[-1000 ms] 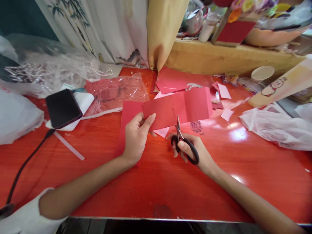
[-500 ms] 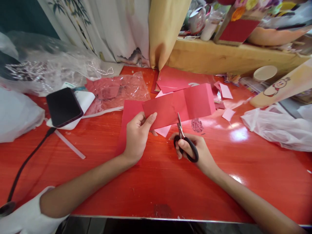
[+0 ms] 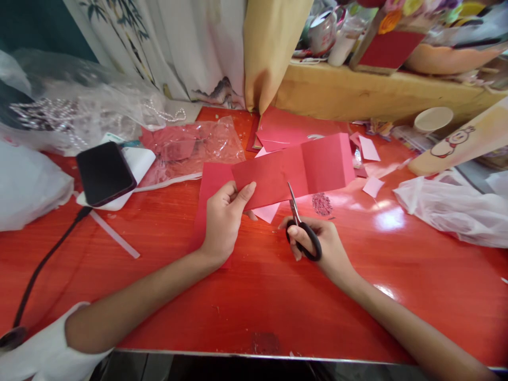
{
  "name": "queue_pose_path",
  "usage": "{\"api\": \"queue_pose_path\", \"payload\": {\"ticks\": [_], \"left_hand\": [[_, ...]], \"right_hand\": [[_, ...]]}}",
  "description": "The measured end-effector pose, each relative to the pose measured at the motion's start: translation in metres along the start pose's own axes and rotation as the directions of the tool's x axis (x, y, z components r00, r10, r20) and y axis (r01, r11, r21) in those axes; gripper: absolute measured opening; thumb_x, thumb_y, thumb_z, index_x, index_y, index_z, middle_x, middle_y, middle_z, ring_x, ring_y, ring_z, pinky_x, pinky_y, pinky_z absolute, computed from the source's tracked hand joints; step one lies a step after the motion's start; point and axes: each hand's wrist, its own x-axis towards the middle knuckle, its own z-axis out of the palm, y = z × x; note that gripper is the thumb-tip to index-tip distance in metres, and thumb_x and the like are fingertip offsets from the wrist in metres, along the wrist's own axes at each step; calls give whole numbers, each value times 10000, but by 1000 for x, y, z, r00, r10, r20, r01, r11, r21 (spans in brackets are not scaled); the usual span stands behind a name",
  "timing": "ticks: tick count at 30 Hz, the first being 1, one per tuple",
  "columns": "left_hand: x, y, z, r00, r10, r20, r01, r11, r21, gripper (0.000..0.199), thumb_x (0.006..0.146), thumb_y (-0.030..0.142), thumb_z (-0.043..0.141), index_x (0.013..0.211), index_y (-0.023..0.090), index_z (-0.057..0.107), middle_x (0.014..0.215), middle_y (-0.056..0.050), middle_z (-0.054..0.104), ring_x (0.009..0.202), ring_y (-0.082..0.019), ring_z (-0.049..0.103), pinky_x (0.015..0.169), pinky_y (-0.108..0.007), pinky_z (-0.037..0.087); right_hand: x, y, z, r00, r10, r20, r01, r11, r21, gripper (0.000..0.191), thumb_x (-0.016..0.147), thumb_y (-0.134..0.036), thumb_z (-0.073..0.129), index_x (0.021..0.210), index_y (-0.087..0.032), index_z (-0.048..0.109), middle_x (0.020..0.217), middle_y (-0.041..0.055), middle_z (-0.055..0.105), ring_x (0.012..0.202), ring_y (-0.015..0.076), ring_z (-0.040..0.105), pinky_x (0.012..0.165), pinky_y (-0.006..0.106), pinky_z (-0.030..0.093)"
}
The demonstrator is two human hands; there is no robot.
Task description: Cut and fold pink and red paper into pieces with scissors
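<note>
Between thumb and fingers, my left hand (image 3: 225,222) pinches the left end of a long strip of red paper (image 3: 265,177), lifted above the table. A fold crosses the strip near its right part. Black-handled scissors (image 3: 303,238) sit in my right hand (image 3: 323,241), thumb and fingers in the loops. The blades point up at the strip's lower edge, and one blade lies in front of the paper. Another red sheet (image 3: 214,182) lies partly beneath my left hand. Pink paper (image 3: 268,211) shows under the strip.
On the left, a black phone (image 3: 105,172) with a cable rests on a white object, near a clear bag of red paper (image 3: 190,140). Pink scraps (image 3: 373,186) and a white plastic bag (image 3: 448,203) lie to the right. A patterned paper cup (image 3: 460,140) leans in from the right.
The scissors and my right hand have shifted very slightly right and down, and the blades look nearer together. My left hand keeps its hold on the paper.
</note>
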Motion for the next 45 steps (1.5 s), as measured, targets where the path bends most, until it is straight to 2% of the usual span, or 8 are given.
{"api": "queue_pose_path", "payload": {"ticks": [14, 22, 34, 45], "left_hand": [[-1, 0, 2, 999, -13, 44, 14, 1000, -25, 176, 774, 337, 592, 744, 164, 608, 669, 20, 565, 463, -62, 485, 440, -207, 400], [-4, 0, 2, 995, -64, 71, 65, 998, -14, 194, 769, 347, 596, 736, 157, 604, 680, 14, 577, 452, -55, 476, 444, -204, 394], [-7, 3, 3, 988, -108, 109, 112, 993, -24, 248, 764, 359, 596, 653, 152, 518, 622, 32, 516, 469, -58, 480, 440, -200, 399], [-9, 0, 3, 981, -124, 146, 127, 992, -14, 212, 779, 345, 583, 743, 136, 589, 682, 6, 574, 458, -52, 482, 430, -202, 394]], "right_hand": [[1, -3, -1, 999, 0, -33, -1, 999, -33, 318, 781, -457, 576, 669, -160, 579, 393, -39, 479, 394, 81, 400, 436, 215, 303], [2, -5, -4, 998, -35, -48, 32, 999, -42, 313, 776, -453, 584, 656, -164, 586, 397, -39, 484, 392, 83, 410, 429, 216, 303], [3, -3, -5, 996, -57, -63, 57, 998, -13, 278, 782, -393, 597, 622, -167, 573, 390, -44, 490, 376, 73, 402, 414, 211, 281], [4, 0, -7, 997, -36, -74, 36, 999, 0, 300, 786, -413, 584, 622, -163, 578, 406, -36, 496, 376, 75, 405, 409, 217, 275]]}}
